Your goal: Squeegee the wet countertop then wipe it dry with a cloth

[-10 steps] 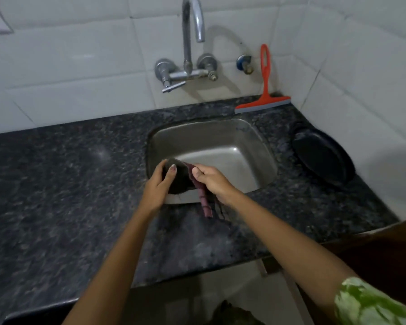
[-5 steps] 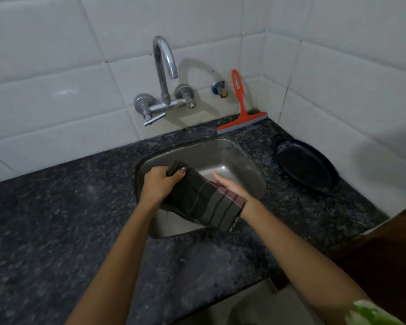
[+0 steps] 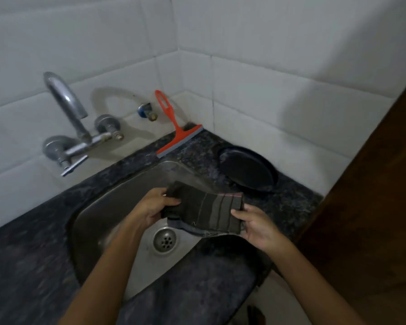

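Observation:
I hold a dark striped cloth (image 3: 204, 211) spread out above the steel sink (image 3: 117, 207). My left hand (image 3: 154, 207) grips its left end and my right hand (image 3: 256, 227) grips its right end. The cloth hangs flat between them, over the drain (image 3: 165, 240). An orange squeegee (image 3: 176, 132) leans against the tiled back wall, its blade resting on the dark speckled countertop (image 3: 33, 254) behind the sink. It is apart from both hands.
A black round pan (image 3: 247, 171) lies on the countertop right of the sink, near the corner. A chrome tap (image 3: 68, 127) juts from the wall at the back left. A brown wooden panel (image 3: 373, 207) stands at the right.
The cloth was bunched in both hands a second ago; it is now opened out flat between them. My view has shifted right and closer to the sink.

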